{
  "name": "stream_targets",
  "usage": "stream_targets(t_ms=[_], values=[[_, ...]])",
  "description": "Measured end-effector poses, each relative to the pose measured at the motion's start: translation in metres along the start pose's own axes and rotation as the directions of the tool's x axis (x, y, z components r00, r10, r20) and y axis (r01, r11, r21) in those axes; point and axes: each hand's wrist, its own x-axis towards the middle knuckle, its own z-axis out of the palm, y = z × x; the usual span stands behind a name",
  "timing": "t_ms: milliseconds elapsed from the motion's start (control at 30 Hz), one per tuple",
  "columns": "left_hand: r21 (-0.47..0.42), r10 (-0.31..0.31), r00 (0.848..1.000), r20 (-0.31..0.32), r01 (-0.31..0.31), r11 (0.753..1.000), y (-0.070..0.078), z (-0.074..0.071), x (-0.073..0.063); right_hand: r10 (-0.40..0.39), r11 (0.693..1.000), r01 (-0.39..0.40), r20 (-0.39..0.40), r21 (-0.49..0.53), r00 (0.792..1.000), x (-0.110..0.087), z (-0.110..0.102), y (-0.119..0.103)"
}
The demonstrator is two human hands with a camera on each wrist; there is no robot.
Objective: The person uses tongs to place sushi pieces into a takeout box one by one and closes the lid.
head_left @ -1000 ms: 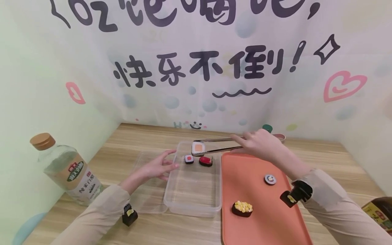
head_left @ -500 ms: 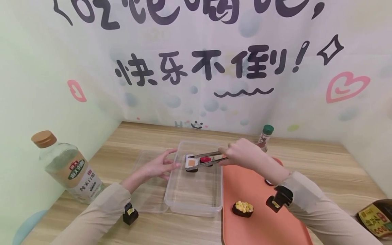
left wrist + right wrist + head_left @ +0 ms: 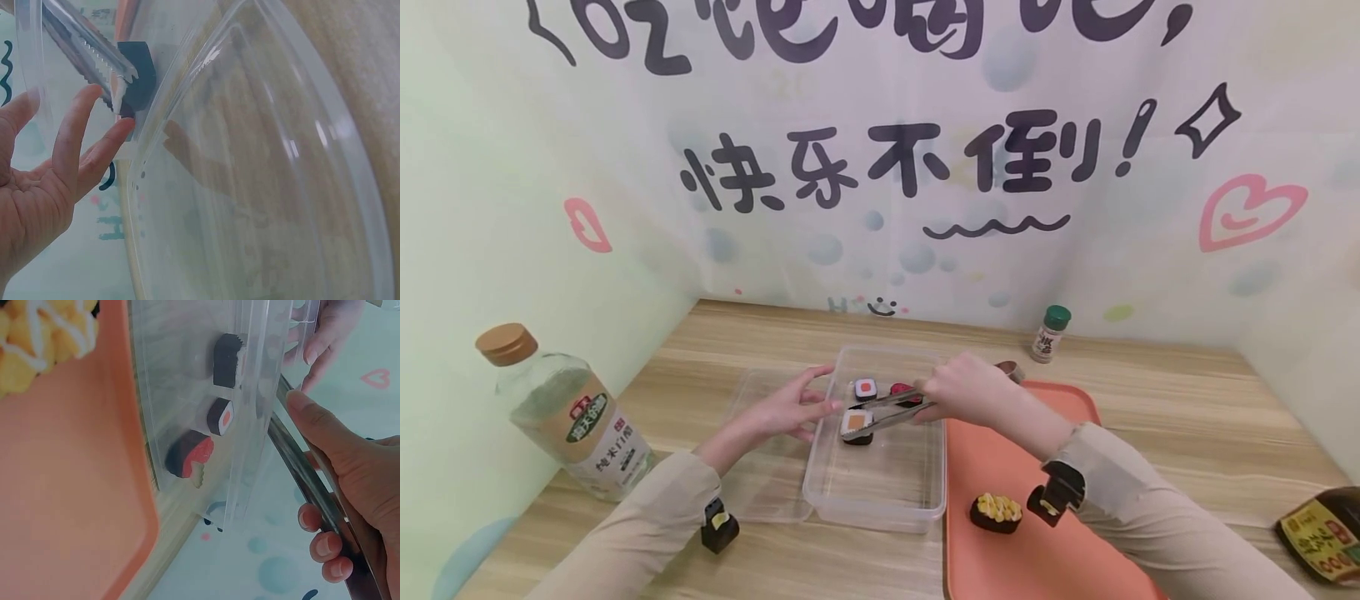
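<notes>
Sushi piece in box (2 others behind), between tongs right hand grips; left hand loosely spread.

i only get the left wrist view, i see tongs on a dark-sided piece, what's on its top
Observer: In the head view, the piece at the tongs has a white top with an orange square in the middle.

Operator: ok and is anything else in the box with it

Observer: Yes, the clear box also holds a small roll with a red-orange centre and a red-topped piece.
</notes>
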Motion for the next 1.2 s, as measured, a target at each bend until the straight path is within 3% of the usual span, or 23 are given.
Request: stream_targets(t_ms=[333, 667, 767, 867, 1000, 1200], values=[[-0.004, 0.000, 1.000, 0.004, 0.000, 1.000, 0.000, 0.001, 0.002, 0.020, 1.000, -0.020, 0.050, 0.009, 0.999, 0.001, -0.001, -0.002], [-0.005, 0.001, 1.000, 0.000, -0.001, 1.000, -0.001, 0.000, 0.001, 0.048, 0.998, -0.049, 0.037, 0.048, 0.998, -0.003, 0.000, -0.001], [-0.018, -0.002, 1.000, 0.000, 0.002, 1.000, -0.002, 0.001, 0.001, 0.067, 0.995, -0.065, -0.016, 0.081, 0.998, -0.008, 0.001, 0.004], [-0.020, 0.003, 1.000, 0.005, -0.003, 1.000, -0.001, 0.002, 0.002, 0.079, 0.994, -0.067, -0.129, 0.090, 0.989, -0.017, 0.002, 0.010], [-0.004, -0.007, 1.000, -0.009, 0.007, 1.000, -0.001, 0.002, 0.001, 0.070, 0.997, -0.055, -0.289, 0.059, 0.955, -0.033, 0.004, 0.022], [0.012, -0.011, 1.000, -0.015, 0.012, 1.000, -0.001, 0.001, 0.000, 0.094, 0.995, -0.080, -0.391, 0.054, 0.916, -0.066, 0.004, 0.038]])
